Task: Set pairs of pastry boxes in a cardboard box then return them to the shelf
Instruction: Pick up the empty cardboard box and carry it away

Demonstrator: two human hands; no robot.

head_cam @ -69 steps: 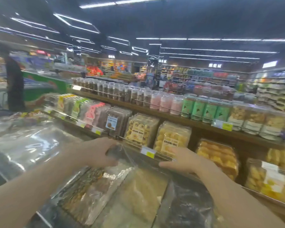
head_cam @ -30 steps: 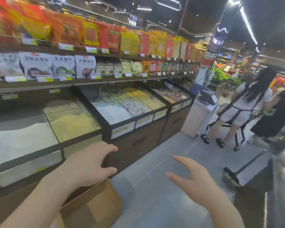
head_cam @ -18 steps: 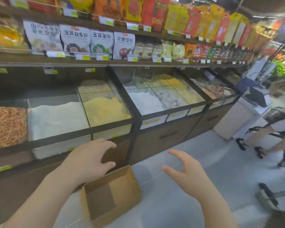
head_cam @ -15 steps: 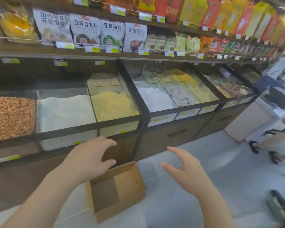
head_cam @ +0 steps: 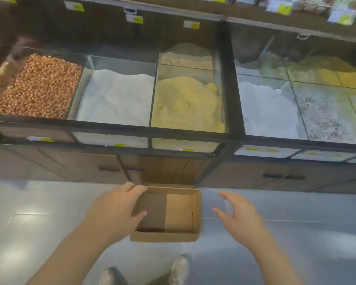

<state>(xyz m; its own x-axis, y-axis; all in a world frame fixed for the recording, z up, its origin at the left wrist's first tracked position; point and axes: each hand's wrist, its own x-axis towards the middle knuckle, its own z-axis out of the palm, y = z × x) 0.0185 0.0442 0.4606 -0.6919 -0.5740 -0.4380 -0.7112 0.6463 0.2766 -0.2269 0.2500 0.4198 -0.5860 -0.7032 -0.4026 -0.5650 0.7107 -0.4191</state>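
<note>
An open cardboard box point(head_cam: 169, 214) is sitting on the grey shop floor point(head_cam: 29, 212), its far edge just in front of the wooden cabinet doors point(head_cam: 167, 169) under a bank of glass-fronted bulk bins point(head_cam: 115, 128). A person is standing over the box, shoes point(head_cam: 178, 270) showing on its near side. The left hand point(head_cam: 115, 210) is reaching in over the box's left wall, fingers curved and loosely apart, the thumb overlapping that wall; whether it is touching the cardboard cannot be told. The right hand point(head_cam: 240, 219) is hovering to the right of the box, clear of it, fingers spread wide and holding nothing. The box is showing only its bare brown bottom, half in shadow. Beyond the box, the bins are displaying reddish-brown grains point(head_cam: 35, 87), white flour point(head_cam: 115, 97) and yellow meal point(head_cam: 185, 103), with yellow price tags point(head_cam: 188, 150) along their front rail.
</note>
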